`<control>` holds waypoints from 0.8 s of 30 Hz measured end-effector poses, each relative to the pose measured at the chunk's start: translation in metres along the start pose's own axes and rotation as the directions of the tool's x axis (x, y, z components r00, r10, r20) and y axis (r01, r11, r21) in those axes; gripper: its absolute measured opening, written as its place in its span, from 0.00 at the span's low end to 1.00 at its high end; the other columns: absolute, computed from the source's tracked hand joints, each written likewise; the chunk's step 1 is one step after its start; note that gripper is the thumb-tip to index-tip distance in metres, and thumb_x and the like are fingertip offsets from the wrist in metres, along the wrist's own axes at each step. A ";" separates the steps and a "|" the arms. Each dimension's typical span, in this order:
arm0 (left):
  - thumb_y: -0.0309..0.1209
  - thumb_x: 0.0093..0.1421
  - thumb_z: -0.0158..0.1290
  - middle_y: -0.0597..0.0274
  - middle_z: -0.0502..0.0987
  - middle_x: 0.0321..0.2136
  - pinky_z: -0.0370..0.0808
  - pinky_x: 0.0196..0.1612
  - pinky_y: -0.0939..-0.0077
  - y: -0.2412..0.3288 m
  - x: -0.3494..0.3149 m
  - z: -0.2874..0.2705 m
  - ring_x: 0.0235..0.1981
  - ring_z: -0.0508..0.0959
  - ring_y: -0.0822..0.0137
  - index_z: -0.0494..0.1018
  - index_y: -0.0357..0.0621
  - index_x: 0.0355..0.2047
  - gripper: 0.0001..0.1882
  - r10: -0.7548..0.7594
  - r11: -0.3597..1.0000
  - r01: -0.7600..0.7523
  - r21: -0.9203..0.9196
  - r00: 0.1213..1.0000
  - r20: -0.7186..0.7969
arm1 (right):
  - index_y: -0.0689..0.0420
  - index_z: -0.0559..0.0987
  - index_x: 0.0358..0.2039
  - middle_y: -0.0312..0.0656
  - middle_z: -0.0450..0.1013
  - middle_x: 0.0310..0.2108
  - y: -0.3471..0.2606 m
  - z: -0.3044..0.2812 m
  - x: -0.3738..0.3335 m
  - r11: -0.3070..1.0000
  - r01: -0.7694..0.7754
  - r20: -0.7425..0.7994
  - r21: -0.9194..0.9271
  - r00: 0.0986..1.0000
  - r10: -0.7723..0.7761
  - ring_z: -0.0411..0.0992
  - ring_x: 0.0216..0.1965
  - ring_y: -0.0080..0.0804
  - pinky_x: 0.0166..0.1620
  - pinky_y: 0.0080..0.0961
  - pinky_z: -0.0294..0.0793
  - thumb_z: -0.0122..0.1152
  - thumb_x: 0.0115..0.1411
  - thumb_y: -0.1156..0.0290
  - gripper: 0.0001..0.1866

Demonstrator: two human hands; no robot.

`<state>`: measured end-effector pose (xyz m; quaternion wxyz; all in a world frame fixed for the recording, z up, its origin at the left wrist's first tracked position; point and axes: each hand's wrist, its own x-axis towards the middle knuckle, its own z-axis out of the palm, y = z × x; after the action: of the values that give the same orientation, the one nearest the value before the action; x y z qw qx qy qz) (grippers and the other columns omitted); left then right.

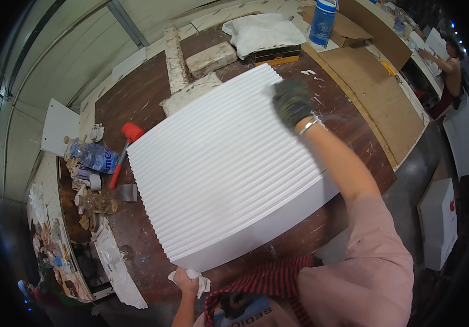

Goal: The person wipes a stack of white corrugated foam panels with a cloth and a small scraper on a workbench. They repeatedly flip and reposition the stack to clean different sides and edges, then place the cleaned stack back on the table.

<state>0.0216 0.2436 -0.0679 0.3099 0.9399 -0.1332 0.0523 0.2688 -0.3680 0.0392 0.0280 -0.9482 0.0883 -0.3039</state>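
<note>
A large white panel [218, 163] with a ribbed top and a smooth near side lies at an angle on the dark brown table [136, 109]. At its near left corner, my bare left hand [186, 281] is closed on a crumpled white cloth [203, 282]. My right hand [292, 102] wears a dark grey-green work glove and rests at the panel's far right part. Motion smears its fingertips, and whether anything is under them is hidden. A bracelet circles that wrist.
Left of the panel lie a red-headed mallet [132, 132], a plastic bottle [95, 157] and clutter. Behind it sit plaster-stained blocks [211, 59], a white cloth bundle [263, 34] on a box, and a blue bottle [322, 23]. Another person [450, 71] works at the far right.
</note>
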 end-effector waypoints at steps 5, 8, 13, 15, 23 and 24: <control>0.38 0.54 0.55 0.41 0.77 0.29 0.72 0.33 0.49 -0.004 0.000 -0.001 0.31 0.77 0.37 0.78 0.37 0.37 0.17 0.004 0.996 -0.007 0.083 0.999 0.032 | 0.57 0.84 0.29 0.50 0.81 0.29 0.078 -0.039 0.019 0.928 -0.345 0.015 -0.139 0.936 0.350 0.78 0.32 0.49 0.43 0.42 0.73 0.61 0.63 0.56 0.16; 0.36 0.54 0.55 0.41 0.76 0.28 0.71 0.32 0.48 -0.009 -0.003 -0.001 0.30 0.76 0.36 0.77 0.37 0.36 0.15 0.006 0.998 -0.008 0.065 0.999 0.031 | 0.54 0.82 0.32 0.46 0.78 0.28 -0.006 -0.035 0.014 0.908 -0.236 0.117 0.345 0.971 0.208 0.77 0.32 0.44 0.47 0.40 0.71 0.60 0.63 0.52 0.17; 0.33 0.53 0.53 0.41 0.76 0.29 0.70 0.33 0.47 -0.017 -0.008 0.004 0.31 0.75 0.35 0.76 0.36 0.37 0.15 -0.004 0.995 0.003 0.103 1.000 0.003 | 0.49 0.81 0.27 0.44 0.77 0.25 -0.145 -0.010 -0.013 0.875 0.402 -0.058 0.271 0.914 -0.402 0.77 0.37 0.41 0.66 0.51 0.59 0.54 0.63 0.62 0.10; 0.34 0.54 0.53 0.40 0.76 0.30 0.70 0.33 0.47 -0.019 -0.009 0.005 0.31 0.76 0.34 0.77 0.36 0.38 0.15 -0.008 0.994 0.008 0.106 1.000 -0.003 | 0.54 0.77 0.28 0.44 0.73 0.24 -0.151 0.004 -0.012 0.842 0.413 -0.023 0.349 0.901 -0.432 0.74 0.38 0.42 0.67 0.48 0.59 0.59 0.60 0.64 0.08; 0.38 0.58 0.52 0.39 0.78 0.33 0.72 0.35 0.47 -0.017 -0.006 0.000 0.33 0.77 0.34 0.77 0.35 0.40 0.18 0.022 0.997 -0.027 0.075 0.997 0.071 | 0.53 0.83 0.32 0.50 0.79 0.31 0.057 0.013 0.038 0.978 -0.192 -0.137 0.083 0.970 0.202 0.77 0.38 0.49 0.46 0.41 0.73 0.58 0.62 0.62 0.11; 0.38 0.59 0.51 0.39 0.78 0.33 0.72 0.35 0.47 -0.016 -0.006 -0.001 0.34 0.77 0.34 0.77 0.35 0.41 0.18 0.023 0.997 -0.029 0.075 0.997 0.079 | 0.54 0.83 0.34 0.50 0.79 0.32 0.071 0.008 0.046 0.972 -0.228 -0.053 0.061 0.971 0.231 0.77 0.39 0.49 0.47 0.42 0.73 0.56 0.64 0.59 0.14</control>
<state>0.0206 0.2578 -0.0774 0.2680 0.9505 -0.1551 0.0246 0.2997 -0.4461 0.0515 0.0862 -0.9210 0.1900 -0.3291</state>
